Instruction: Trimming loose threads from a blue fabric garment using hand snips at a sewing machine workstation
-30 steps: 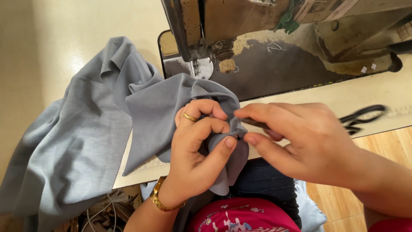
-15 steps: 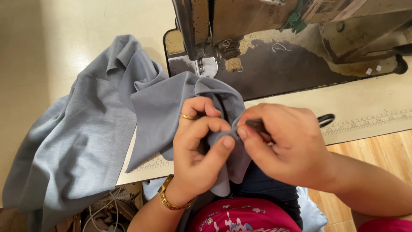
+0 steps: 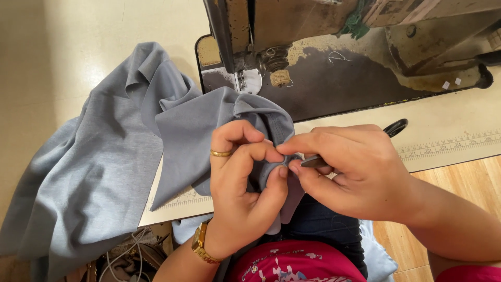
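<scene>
We've got the grey fabric [image 3: 130,156] bunched at the table's [image 3: 449,136] front edge, most of it hanging off to the left. Our left hand [image 3: 245,183] pinches a small fold tight btwn thumb & forefinger; our right hand [image 3: 355,172] is closed on a slim metal tool [image 3: 314,161], tip at that fold. Vs. a sec ago the hands sit lower & nearer us, and the black scissors [image 3: 394,127] are mostly hidden behind the right hand, so we're prob. picking at a seam. Sewing machine [image 3: 334,52] sits behind.

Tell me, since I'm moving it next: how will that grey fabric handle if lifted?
The grey fabric is probably floppy: it drapes in folds over the table edge. It likely bunches easily, as under the left hand. Probably not fragile.
</scene>
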